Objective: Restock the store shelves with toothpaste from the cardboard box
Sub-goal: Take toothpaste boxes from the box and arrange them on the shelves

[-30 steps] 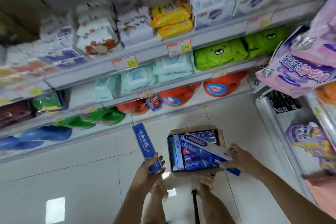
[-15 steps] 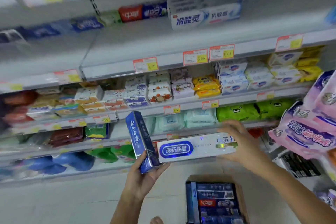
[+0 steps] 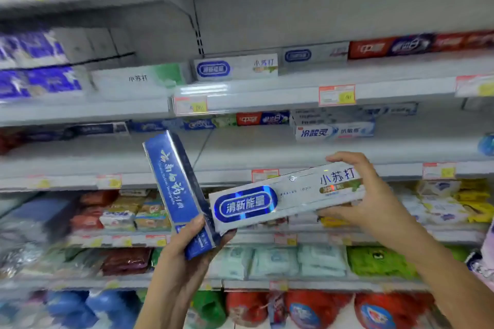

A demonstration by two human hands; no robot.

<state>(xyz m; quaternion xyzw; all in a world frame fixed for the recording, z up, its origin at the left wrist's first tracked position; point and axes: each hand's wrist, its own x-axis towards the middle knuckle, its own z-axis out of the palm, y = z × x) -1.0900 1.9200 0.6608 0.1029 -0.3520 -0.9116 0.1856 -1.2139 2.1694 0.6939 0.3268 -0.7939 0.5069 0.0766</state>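
— What am I holding?
— Your left hand (image 3: pixel 179 254) is wrapped round the lower end of a tall dark-blue cardboard toothpaste carton (image 3: pixel 176 189). It stands nearly upright, with its top leaning left. Your right hand (image 3: pixel 374 203) clamps the right end of a long white carton with a blue oval badge (image 3: pixel 288 197), digits above and below it. The white carton's left end meets the blue one.
— Where does the white one go?
— Up and away from you. Matching white cartons (image 3: pixel 235 69) lie on a grey metal shelf (image 3: pixel 267 93) higher up, a little left of your right hand. They lie lengthwise with their faces out. Yours is already near level, so I judge it needs lifting, not turning. The right hand is nearer.
— What's different from half a second ago?
— The cardboard box, then at the bottom of the view, is out of sight. The toothpaste shelves have come to the middle, and both grips are unchanged.
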